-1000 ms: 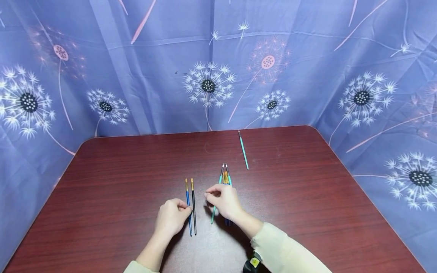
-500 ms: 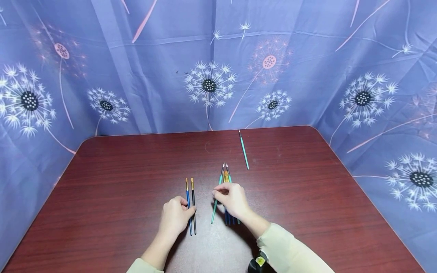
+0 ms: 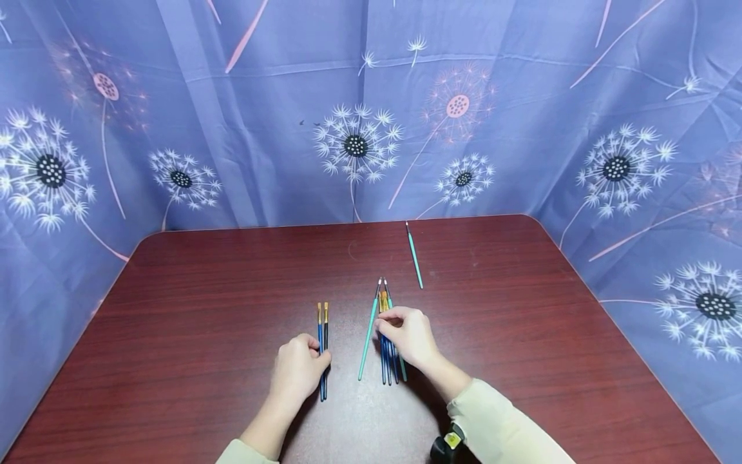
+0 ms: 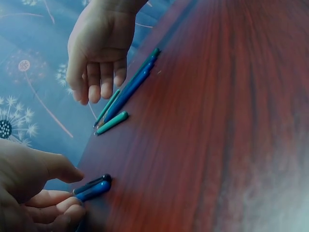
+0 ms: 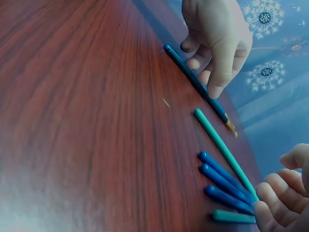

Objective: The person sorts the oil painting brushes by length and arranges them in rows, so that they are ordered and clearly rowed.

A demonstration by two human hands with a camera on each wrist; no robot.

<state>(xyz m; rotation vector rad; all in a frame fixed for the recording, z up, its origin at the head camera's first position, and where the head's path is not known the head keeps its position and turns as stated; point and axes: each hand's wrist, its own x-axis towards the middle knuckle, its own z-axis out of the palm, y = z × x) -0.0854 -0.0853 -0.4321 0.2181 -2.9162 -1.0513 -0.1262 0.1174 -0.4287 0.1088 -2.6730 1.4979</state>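
A blue paintbrush (image 3: 320, 333) and a black paintbrush (image 3: 326, 332) lie side by side on the table, gold ferrules pointing away. My left hand (image 3: 294, 368) pinches the pair between thumb and fingers. To their right is a bunch of several blue paintbrushes (image 3: 390, 372) with a teal paintbrush (image 3: 368, 341) slanting on the left and another teal paintbrush (image 3: 403, 370) on the right. My right hand (image 3: 410, 335) is over the upper part of this bunch, fingers loosely bent. In the right wrist view its fingertips (image 5: 263, 210) are beside the handles; contact is unclear.
One more teal paintbrush (image 3: 414, 258) lies apart near the table's far edge. The dark red wooden table (image 3: 203, 309) is bordered at the back and sides by a blue dandelion-print cloth (image 3: 261, 129). A black device sits at the right wrist.
My left thumb has reached over the black paintbrush, and the blue and black paintbrushes now lie closer together. My right hand has moved right, uncovering the left teal paintbrush.
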